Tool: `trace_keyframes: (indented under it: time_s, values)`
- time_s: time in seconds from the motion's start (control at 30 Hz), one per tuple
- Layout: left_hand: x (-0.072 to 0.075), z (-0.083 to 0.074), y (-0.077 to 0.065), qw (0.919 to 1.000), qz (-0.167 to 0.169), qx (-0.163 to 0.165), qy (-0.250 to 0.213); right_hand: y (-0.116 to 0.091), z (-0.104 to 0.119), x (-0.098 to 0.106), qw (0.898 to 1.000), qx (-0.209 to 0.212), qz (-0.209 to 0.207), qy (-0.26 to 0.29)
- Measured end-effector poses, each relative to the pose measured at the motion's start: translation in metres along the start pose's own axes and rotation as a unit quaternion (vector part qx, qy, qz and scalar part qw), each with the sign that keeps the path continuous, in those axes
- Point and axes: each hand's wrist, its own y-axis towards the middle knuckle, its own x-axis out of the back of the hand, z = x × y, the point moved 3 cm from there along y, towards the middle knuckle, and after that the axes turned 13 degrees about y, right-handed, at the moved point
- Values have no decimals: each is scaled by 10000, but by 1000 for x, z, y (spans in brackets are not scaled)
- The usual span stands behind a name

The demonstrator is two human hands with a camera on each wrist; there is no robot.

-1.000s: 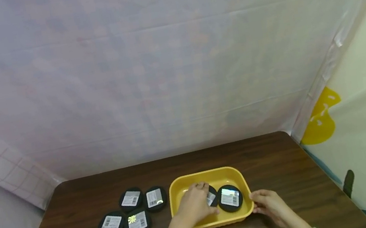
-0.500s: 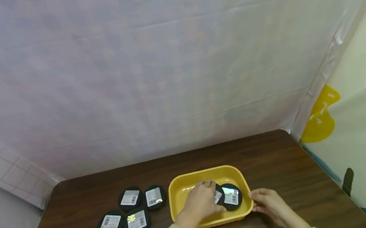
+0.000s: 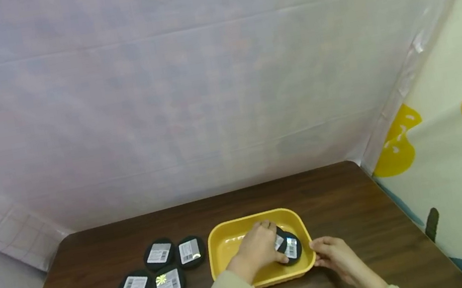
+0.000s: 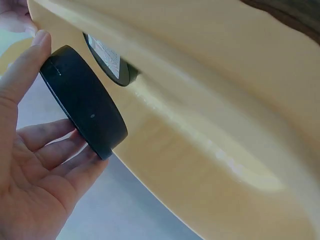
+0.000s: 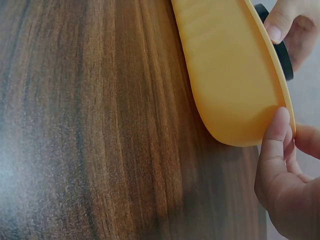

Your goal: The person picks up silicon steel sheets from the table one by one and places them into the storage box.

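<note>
My left hand (image 3: 257, 246) reaches into a yellow plastic bin (image 3: 243, 220). It grips a flat, round black container (image 4: 85, 100) by its edge, thumb on one side and fingers on the other. In the left wrist view this container is tilted and apart from the bin's floor. A second black container (image 3: 293, 249) with a white barcode label lies in the bin's right part, partly covered by the held one in the head view. At the bin's right end my right hand (image 3: 339, 256) pinches the rim between thumb and fingers, plain in the right wrist view.
Several more round black containers (image 3: 168, 284) with white labels lie grouped on the dark wood table (image 3: 339, 212), left of the bin. A pale sheet (image 3: 186, 95) hangs behind the table's far edge. A printed covering (image 3: 455, 167) stands at the right.
My left hand has slid the held container rightward inside the bin, so it now overlaps the second one in the head view. My right hand keeps its hold on the rim.
</note>
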Motion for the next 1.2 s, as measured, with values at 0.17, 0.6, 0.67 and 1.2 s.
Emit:
trace_keyframes:
  time_s: [0.17,0.6,0.67,1.2]
  values:
    - [-1,-4,7,9999,-15,-101,-46,0,0,0,10000,4,-11,41]
    - [-4,-12,17,9992,185,-355,-95,0,-1,-1,10000,-10,-16,80]
    - [-5,-14,18,9991,197,-368,-112,0,-1,0,9999,-32,-13,117]
    - [-14,-25,28,9974,544,-435,210,0,1,-2,9999,-150,-31,36]
